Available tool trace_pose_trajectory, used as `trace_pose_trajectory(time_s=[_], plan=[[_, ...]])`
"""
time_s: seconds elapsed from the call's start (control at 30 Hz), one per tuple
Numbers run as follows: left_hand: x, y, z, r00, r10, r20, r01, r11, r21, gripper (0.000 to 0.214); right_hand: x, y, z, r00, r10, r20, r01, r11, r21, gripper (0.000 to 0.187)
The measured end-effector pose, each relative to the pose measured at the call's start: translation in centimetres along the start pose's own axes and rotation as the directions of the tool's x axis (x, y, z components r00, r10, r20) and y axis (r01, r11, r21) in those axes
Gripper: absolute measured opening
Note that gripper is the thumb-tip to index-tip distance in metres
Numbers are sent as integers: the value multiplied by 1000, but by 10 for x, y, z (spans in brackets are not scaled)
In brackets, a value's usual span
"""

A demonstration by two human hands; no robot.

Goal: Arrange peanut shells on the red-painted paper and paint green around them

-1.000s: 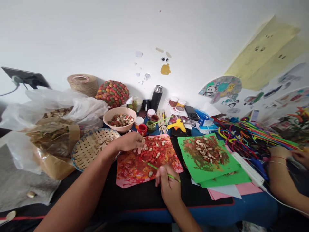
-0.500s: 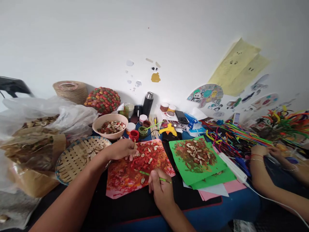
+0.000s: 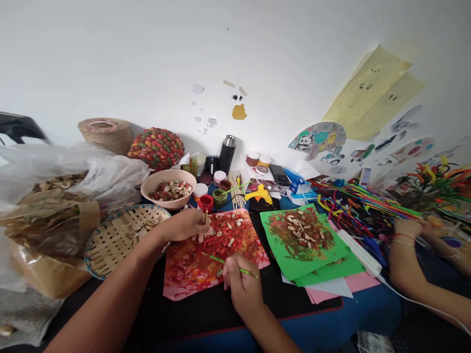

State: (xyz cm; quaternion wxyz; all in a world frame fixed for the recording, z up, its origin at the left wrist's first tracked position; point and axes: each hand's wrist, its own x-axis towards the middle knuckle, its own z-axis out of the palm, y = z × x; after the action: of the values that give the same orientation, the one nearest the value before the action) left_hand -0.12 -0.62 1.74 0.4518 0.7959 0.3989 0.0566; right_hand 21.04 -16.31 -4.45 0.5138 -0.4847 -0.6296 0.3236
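A green paintbrush (image 3: 214,257) is pinched in my right hand (image 3: 241,284), its tip over the paint-smeared pink paper (image 3: 184,289). My left hand (image 3: 187,226) is closed at the paper's upper left, with a thin light wooden stick (image 3: 206,216) standing up from its fingers. What lies at the stick's lower end is hidden. Several red-painted and pale shell pieces (image 3: 231,241) are scattered over the paper. Just beyond my left hand stands an open jar of red paint (image 3: 205,201). A jar of green paint (image 3: 220,197) sits beside it, with a green-handled brush lying across it.
To the left are a woven basket (image 3: 106,245), a pink bowl (image 3: 168,201) of shells and a paper bag (image 3: 55,255). A yellow glue gun (image 3: 260,194) lies behind green sheets (image 3: 270,235). At right, a co-worker's arms (image 3: 408,260) reach among pipe cleaners beside a power strip (image 3: 358,255).
The paintbrush tip has moved a little left and away from me over the paper. My left hand stays at about the same place. The whole view has shifted slightly.
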Motion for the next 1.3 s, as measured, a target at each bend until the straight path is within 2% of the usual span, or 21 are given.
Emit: trace_pose_trajectory(time_s=[0.23,0.67,0.87,1.03,1.3], plan=[[2,-3,1,1000,-9,-6,9,1000,13,46,-2,2,2,999,41,-32,-39,998,54,58],[2,-4,0,1000,-18,2,18,1000,-3,56,3,-5,-8,994,94,-57,-89,993,81,63],[5,-7,2,999,-44,0,44,998,-37,55,3,-5,-13,985,132,-114,-122,988,93,64],[7,-9,4,998,-60,-4,60,998,-30,53,-1,-7,-9,990,98,-100,-88,992,95,65],[3,-2,1,998,-56,-17,56,998,-14,55,0,-7,-8,987,110,-115,-99,990,96,65]])
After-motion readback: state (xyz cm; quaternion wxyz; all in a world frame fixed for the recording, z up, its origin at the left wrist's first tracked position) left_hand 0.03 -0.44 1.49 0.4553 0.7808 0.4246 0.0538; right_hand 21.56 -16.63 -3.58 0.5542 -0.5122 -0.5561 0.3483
